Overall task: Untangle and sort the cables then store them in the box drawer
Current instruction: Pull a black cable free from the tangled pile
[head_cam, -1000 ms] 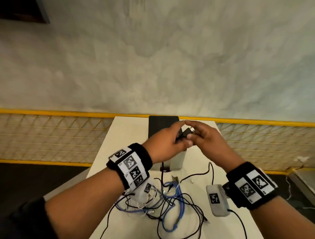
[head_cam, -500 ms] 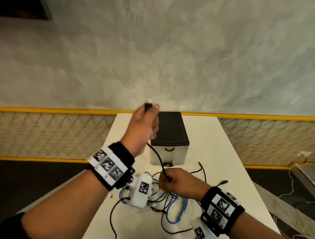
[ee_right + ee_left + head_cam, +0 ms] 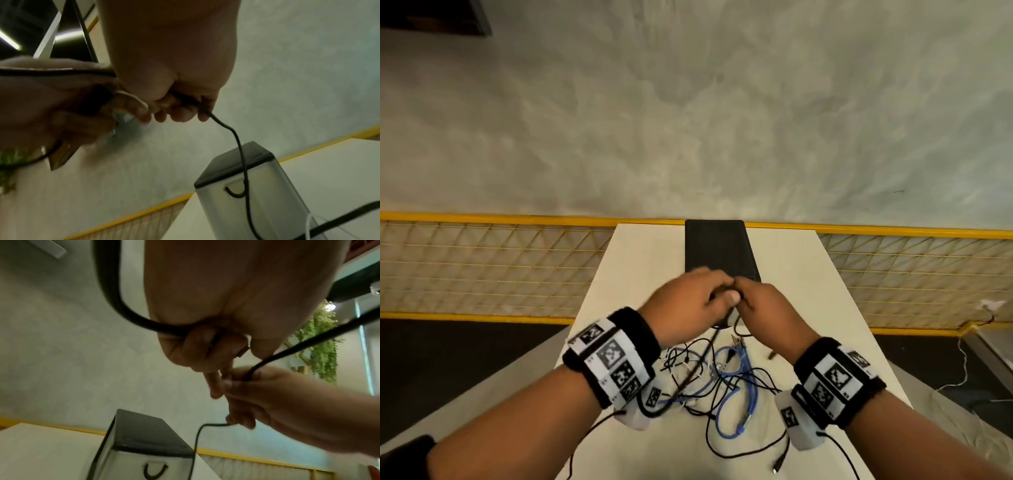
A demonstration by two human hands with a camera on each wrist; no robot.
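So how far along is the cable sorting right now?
Early on. Nothing looks stored: the box drawer appears closed on the table, though the hands hide its front. In hand: the left hand and right hand both grip one black cable above it. Left: the tangled pile of blue, black and white cables remains to separate and store.

You have a white table [image 3: 640, 274] in front of you. The box drawer [image 3: 717, 246], black-topped with a pale front, stands on it at the far edge, its handle facing you. On your side of the box drawer lies the tangle of cables [image 3: 717, 380]: thin black leads, a looped blue cable [image 3: 736, 411] and some white wire. One black lead's plug [image 3: 777, 466] lies farthest from the box drawer.
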